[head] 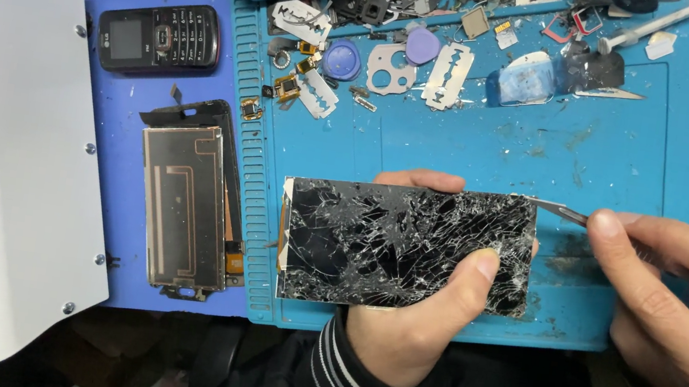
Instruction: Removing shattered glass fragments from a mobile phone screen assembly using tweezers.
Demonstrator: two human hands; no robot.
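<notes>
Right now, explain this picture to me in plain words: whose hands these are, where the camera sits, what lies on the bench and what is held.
There is no machine; one person is working bare-handed. The single picture comes from a camera on that person's head, looking down. The left hand holds a badly cracked phone screen. The right hand holds a thin metal blade tool, its tip at the screen's upper right corner. Under them lies a blue work mat strewn with razor blades and small parts. To the left sit a black keypad phone, a bare display panel and a white machine housing.
</notes>
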